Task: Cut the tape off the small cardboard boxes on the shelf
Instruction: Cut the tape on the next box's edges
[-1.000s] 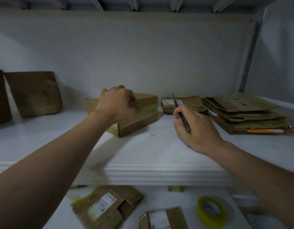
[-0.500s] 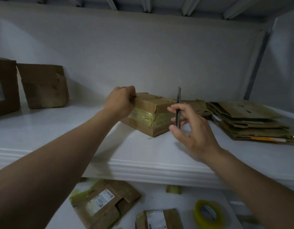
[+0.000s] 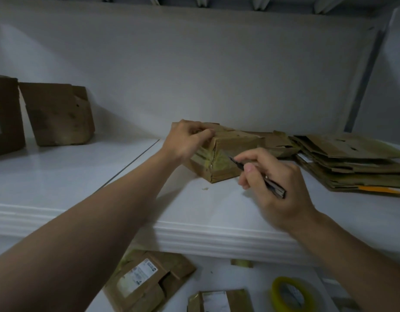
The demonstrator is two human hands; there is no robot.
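Moved: cutter (image 3: 276,189) is no longer upright, it's tipped down pen-style with the blade aimed at the box; small box (image 3: 237,143) has turned further, one corner now facing the shelf's front edge.
Box place: on the shelf (image 3: 194,212), mid-depth, a bit right of centre, just left of the stack of flattened cartons (image 3: 352,163).
Tape: yellowish tape (image 3: 221,159) wraps the near corner and both faces beside it, not cut as far as I can see.
Left hand: left hand (image 3: 185,143) is on the box's top left edge, fingers curled over it and holding it down; forearm reaches in from the lower left.
Right hand: right hand (image 3: 273,183) pinches the cutter between thumb and fingers, wrist low over the shelf, handle sticking out the back of the grip.
Blade tip: at the taped right face; can't tell if it's touching.
Hands relation: apart, with the box's corner between them.
Risk 1: blade skids off the glossy tape toward the left fingers, which are close on the same box.
Risk 2: box pivots on its corner under the push, since only one edge is held.
Risk 3: too much pressure goes through the cardboard, not just the tape.
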